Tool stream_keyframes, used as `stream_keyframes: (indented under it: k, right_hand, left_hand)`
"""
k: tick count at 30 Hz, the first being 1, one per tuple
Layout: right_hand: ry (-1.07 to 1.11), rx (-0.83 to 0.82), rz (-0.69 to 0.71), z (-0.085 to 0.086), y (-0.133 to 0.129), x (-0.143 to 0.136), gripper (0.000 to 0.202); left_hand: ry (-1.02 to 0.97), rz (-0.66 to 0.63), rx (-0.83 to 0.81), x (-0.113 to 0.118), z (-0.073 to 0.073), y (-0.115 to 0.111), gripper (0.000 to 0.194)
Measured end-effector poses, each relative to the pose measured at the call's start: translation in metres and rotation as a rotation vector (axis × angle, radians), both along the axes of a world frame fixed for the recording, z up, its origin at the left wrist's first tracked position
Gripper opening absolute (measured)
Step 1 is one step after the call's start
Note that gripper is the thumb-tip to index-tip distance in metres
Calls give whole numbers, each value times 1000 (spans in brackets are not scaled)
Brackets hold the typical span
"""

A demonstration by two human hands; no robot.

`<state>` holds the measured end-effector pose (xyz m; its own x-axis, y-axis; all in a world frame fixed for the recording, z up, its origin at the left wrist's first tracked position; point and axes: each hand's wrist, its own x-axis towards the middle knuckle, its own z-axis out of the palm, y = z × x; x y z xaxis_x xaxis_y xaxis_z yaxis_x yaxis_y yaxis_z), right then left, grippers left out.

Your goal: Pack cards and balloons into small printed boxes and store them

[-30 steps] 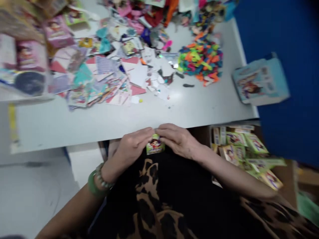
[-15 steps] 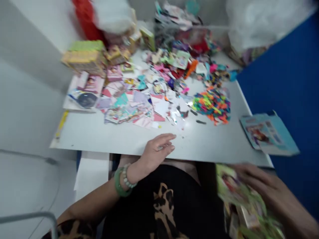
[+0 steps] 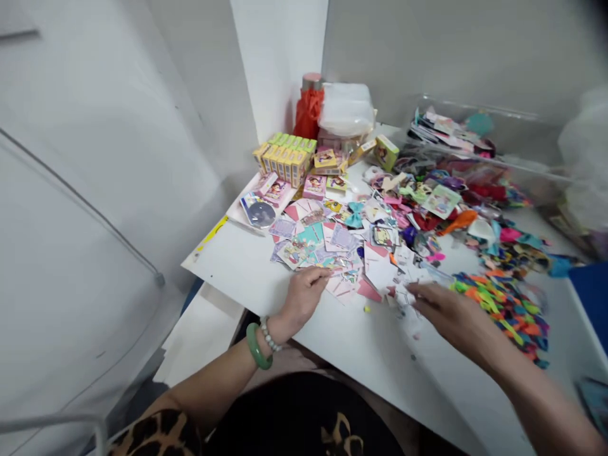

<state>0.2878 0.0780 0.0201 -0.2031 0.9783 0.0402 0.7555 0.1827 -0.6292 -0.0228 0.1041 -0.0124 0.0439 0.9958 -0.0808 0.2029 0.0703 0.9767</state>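
My left hand, with a green bangle and a bead bracelet on its wrist, is at the near edge of a spread of printed cards. Its thumb and fingertips come together by the cards; what they pinch, if anything, is too small to name. My right hand reaches over the table from the right. Its fingertips are at small white papers beside a white and pink card, and whether they grip one is unclear. Colourful balloon-like pieces lie right of this hand.
Yellow and green small boxes are stacked at the back left, near a red-wrapped bottle. A clear bin of accessories stands at the back. Mixed trinkets cover the table's middle. The white table's left edge borders a wall.
The view has swung left. My right hand has come from the green packages near my lap, which are out of view now, to the papers. My left hand has moved to the cards, its fingers closing.
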Motion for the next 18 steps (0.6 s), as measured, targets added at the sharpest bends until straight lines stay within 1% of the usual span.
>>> stream_keyframes:
  k: [2, 3, 5, 7, 9, 11, 12, 14, 16, 18]
  right_hand:
    - [-99, 67, 33, -10, 85, -46, 34]
    - [-127, 100, 40, -10, 125, -71, 39]
    - [-189, 97, 15, -6, 196, -118, 52]
    - [-251, 106, -28, 3, 252, -153, 62]
    - [-309, 105, -90, 10, 295, -172, 75]
    - [-334, 59, -115, 13, 327, -177, 85]
    - [-314, 20, -94, 13, 340, -176, 87]
    - [-217, -48, -13, 10, 356, -165, 78]
    - [-92, -64, 74, 6, 359, -148, 63]
    - [9, -6, 121, 3, 344, -125, 49]
  left_hand:
    - [-38, 119, -40, -10, -3, 6, 16]
    - [-63, 154, -74, -13, -4, 8, 16]
    - [-109, 186, -129, -18, -5, 8, 18]
    - [-139, 192, -151, -20, -5, 6, 20]
    - [-160, 211, -166, -20, -5, 5, 21]
    - [-158, 228, -184, -20, -4, 4, 21]
    - [-152, 231, -191, -20, -5, 4, 21]
    - [-140, 230, -198, -21, -5, 4, 21]
    - [-138, 229, -201, -23, -6, 4, 21]
    - [-137, 226, -195, -24, -7, 3, 21]
